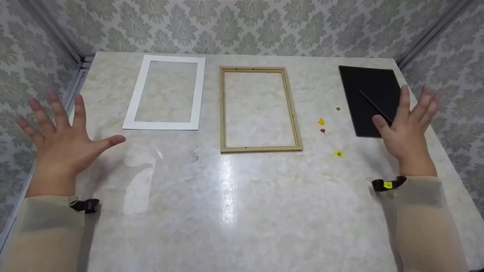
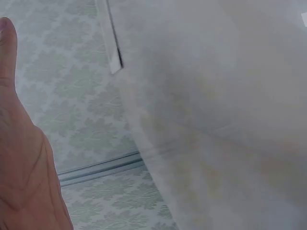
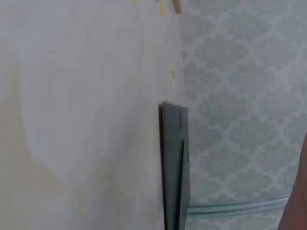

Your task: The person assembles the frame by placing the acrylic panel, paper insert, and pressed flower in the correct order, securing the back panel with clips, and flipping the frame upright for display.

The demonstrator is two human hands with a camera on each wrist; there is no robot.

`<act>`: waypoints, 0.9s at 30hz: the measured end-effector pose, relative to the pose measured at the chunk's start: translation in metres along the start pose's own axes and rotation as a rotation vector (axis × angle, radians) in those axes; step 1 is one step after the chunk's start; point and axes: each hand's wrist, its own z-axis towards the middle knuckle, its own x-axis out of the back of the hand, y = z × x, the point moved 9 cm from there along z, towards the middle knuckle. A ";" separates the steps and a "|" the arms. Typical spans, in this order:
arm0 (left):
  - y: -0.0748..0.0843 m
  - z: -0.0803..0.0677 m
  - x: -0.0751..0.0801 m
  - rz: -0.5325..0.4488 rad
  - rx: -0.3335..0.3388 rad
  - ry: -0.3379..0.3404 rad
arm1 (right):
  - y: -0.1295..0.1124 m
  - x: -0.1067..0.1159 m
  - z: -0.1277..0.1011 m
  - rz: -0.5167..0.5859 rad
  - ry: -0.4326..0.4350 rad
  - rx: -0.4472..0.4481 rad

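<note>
Head view: left hand (image 1: 62, 138) and right hand (image 1: 408, 128) spread, grasping nothing; wooden frame (image 1: 260, 109), white mat (image 1: 165, 92), black backing board (image 1: 372, 99), pressed flowers (image 1: 321, 122) lie unassembled.

Head view is bright and evenly lit from overhead, with a streak of glare down the glossy marble table (image 1: 242, 211) and soft shadows under the left hand (image 1: 62, 138), while both wrist views are washed out, tilted and pretty soft, the tabletop there just a pale blur.
</note>
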 end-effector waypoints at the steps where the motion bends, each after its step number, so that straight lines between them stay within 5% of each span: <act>1: 0.002 0.000 0.007 -0.003 0.006 0.011 | -0.009 -0.001 0.004 0.008 0.008 0.019; 9: 0.016 -0.014 0.050 -0.116 0.036 0.104 | -0.074 -0.014 0.024 0.226 0.017 -0.003; 13: 0.016 -0.029 0.061 -0.246 0.035 0.160 | -0.109 -0.020 0.029 0.417 0.032 0.018; 18: 0.013 -0.029 0.070 -0.346 0.047 0.232 | -0.136 -0.030 0.026 0.622 0.085 0.063; 22: 0.007 -0.015 0.066 -0.421 0.031 0.249 | -0.142 -0.049 0.021 0.766 0.087 0.050; 27: 0.000 0.002 0.031 -0.437 -0.007 0.068 | -0.147 -0.080 0.015 0.877 0.039 0.012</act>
